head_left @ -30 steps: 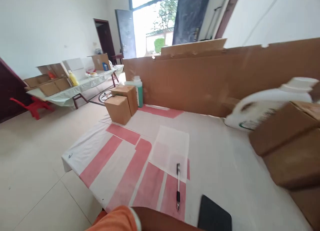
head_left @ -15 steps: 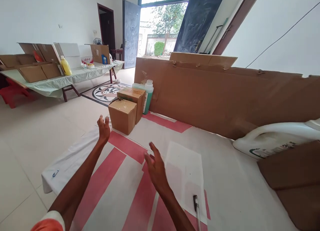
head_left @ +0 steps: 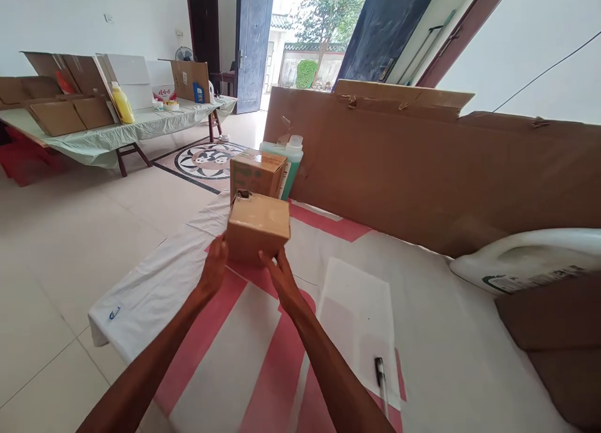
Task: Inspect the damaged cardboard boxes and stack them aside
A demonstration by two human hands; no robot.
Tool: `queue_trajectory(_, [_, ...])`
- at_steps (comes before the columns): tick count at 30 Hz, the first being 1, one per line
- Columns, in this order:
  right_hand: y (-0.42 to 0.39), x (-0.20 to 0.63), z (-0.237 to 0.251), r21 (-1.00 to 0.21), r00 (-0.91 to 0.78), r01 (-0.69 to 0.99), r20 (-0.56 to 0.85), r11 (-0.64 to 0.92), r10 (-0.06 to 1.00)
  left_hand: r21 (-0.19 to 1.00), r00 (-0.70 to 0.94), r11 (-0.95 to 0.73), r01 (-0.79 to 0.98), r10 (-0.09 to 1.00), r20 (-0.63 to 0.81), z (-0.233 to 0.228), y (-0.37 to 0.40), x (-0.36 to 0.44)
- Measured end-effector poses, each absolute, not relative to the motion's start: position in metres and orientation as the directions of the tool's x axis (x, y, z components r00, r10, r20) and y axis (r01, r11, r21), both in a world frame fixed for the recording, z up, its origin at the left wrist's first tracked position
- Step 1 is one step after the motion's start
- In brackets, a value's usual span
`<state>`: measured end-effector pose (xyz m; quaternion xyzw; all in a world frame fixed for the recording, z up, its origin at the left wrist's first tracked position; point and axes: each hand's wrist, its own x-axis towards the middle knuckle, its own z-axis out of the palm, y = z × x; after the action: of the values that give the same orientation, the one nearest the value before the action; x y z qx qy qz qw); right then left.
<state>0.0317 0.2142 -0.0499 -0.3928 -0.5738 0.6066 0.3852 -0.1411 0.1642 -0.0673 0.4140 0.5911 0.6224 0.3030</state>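
Between my two hands is a small brown cardboard box (head_left: 258,229), slightly tilted and turned, with a dark torn spot at its back left corner. My left hand (head_left: 215,264) grips its left side. Against its lower right front corner presses my right hand (head_left: 279,273), thumb and fingers on the cardboard. Whether the box's underside touches the cloth is hidden. Behind it stands a second cardboard box (head_left: 258,167), beside a jug of green liquid (head_left: 292,164). A sheet of white paper (head_left: 354,314) lies to the right, with a black-capped pen (head_left: 380,376) across its lower edge.
A white and red cloth (head_left: 211,370) covers the table. A tall cardboard panel (head_left: 399,164) borders its far side. At right are a white plastic jug (head_left: 521,258) and a brown carton (head_left: 554,345). Another table (head_left: 154,134) with boxes and bottles stands across the room.
Both hands have come to the front box and closed on its sides. The box has turned and shifted away from the box behind it. The view has moved slightly.
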Motion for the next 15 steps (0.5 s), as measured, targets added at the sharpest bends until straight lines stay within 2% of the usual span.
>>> queue_trajectory(4, [0.143, 0.116, -0.044, -0.989, -0.319, 0.03, -0.149, -0.148, 0.936, 0.98, -0.385, -0.082, 0.183, 0.911, 0.148, -0.085, 0.05, -0.074])
queue_trajectory(7, [0.106, 0.167, -0.044, -0.989, -0.239, 0.022, -0.148, -0.147, 0.96, 0.912, -0.195, -0.176, 0.372, 0.945, 0.262, -0.095, -0.017, -0.035])
queue_trajectory(11, [0.08, 0.209, -0.049, -0.984, -0.143, -0.092, -0.139, -0.153, 0.98, 0.676, 0.11, -0.465, 0.571, 0.86, 0.499, -0.083, -0.059, -0.003])
queue_trajectory(15, [0.06, 0.221, -0.062, -0.971, -0.102, -0.166, -0.159, -0.175, 0.982, 0.396, 0.305, -0.59, 0.703, 0.754, 0.582, -0.054, -0.07, 0.017])
